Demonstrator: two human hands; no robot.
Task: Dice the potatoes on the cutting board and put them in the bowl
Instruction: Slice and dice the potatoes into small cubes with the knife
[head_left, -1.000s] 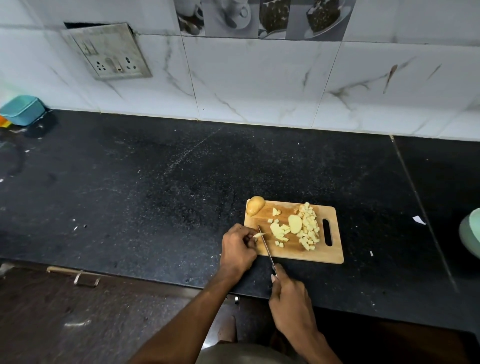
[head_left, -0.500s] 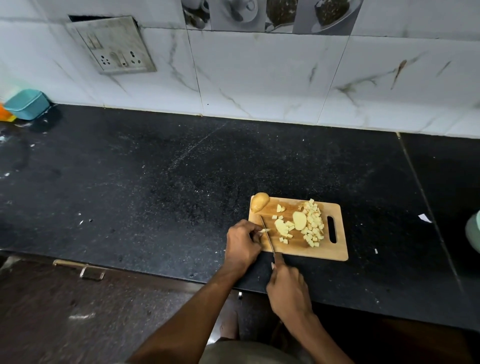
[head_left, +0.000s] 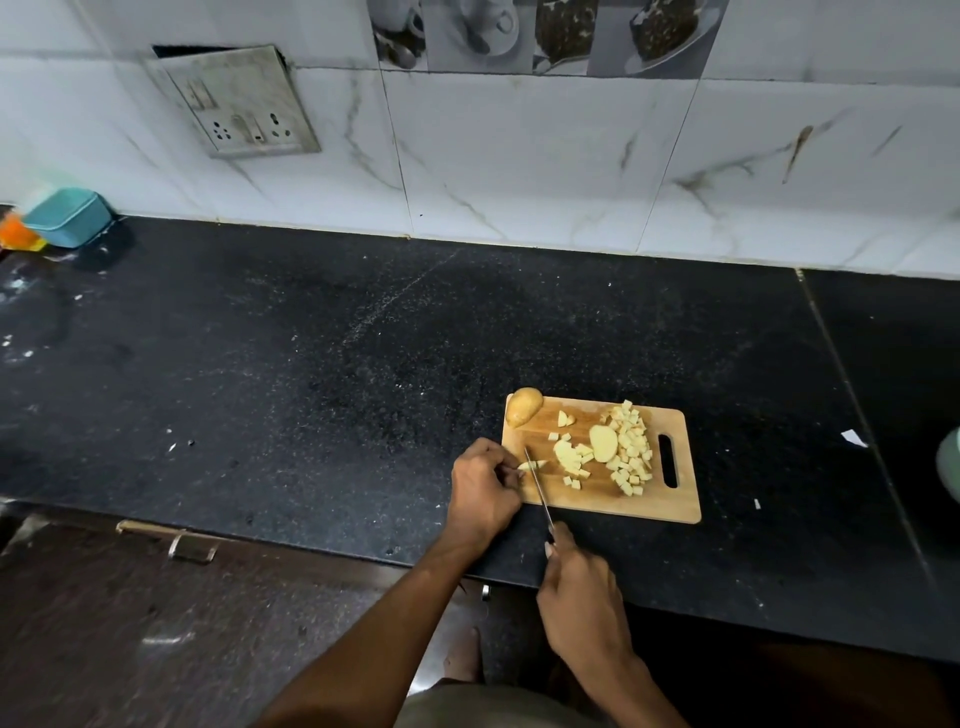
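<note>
At lower centre, the right hand (head_left: 582, 592) curls its fingers around a knife (head_left: 537, 486) whose blade crosses a potato sliver (head_left: 532, 465) pinched by the left hand (head_left: 483, 488). Just beyond, diced potato (head_left: 626, 449) and a potato half (head_left: 523, 406) lie on the wooden cutting board (head_left: 670, 506), on the black worktop (head_left: 311, 389). A pale bowl (head_left: 950, 462) shows at the right edge.

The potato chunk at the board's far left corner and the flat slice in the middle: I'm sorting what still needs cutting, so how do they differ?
The potato chunk is brownish, rounded and bulky, while the flat slice is pale yellow and lies flat. The chunk sits alone at the corner of the cutting board, overhanging its edge; the slice lies among the diced pieces. Both are undiced, and neither hand touches them.
</note>
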